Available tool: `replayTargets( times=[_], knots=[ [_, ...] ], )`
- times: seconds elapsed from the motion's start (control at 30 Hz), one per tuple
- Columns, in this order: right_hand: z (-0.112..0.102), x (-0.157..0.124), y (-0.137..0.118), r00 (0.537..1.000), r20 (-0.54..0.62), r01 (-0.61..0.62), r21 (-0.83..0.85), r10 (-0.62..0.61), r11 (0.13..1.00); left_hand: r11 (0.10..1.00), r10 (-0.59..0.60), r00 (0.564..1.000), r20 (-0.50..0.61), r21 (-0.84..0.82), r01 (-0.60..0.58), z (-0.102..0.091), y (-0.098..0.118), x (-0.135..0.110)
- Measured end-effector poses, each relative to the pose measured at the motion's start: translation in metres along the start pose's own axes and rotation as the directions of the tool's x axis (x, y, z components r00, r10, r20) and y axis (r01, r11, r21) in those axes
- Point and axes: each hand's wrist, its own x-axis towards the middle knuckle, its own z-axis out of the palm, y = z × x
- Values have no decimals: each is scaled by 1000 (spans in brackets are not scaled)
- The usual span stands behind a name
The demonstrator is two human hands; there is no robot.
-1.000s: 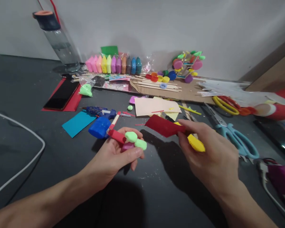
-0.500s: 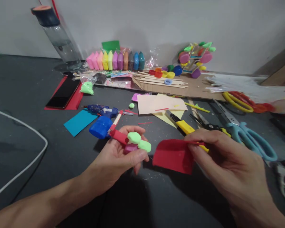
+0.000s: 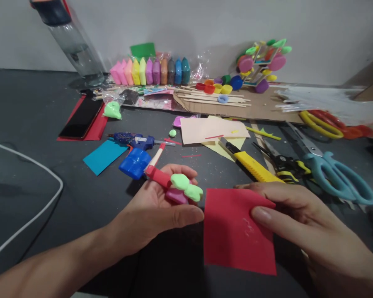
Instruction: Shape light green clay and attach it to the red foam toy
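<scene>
Paper square, thin and red, looks light, bendy, prob. creases easily; best pinched near an edge. R hand has its upper-right corner btwn thumb (front) & fingers (behind). L hand holds blue-red-green clay-and-stick model in curled fingers; prob. soft, dentable. L thumb's just beside square's left edge.

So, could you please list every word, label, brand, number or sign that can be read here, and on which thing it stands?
None can be read.
Glue gun: white label, print too small.
Red sheet in the right hand: pale marks, no legible word.
</scene>
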Motion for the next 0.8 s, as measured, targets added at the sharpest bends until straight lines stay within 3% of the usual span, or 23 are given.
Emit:
replayTargets(
  times=[0.17, 0.43, 0.8],
  knots=[
    [14, 1, 1, 989, 57, -147, 172, 140, 974, 998, 40, 999, -5, 40, -40, -2, -3, -2],
    [27, 4, -4, 986, 81, -159, 199, 146, 967, 981, 82, 996, -34, 181, -75, -5, -8, -3],
    [36, 1, -3, 955, 173, -288, 347, 241, 893, 924, 187, 980, -68, 350, -153, -7, -10, -5]
  ],
)
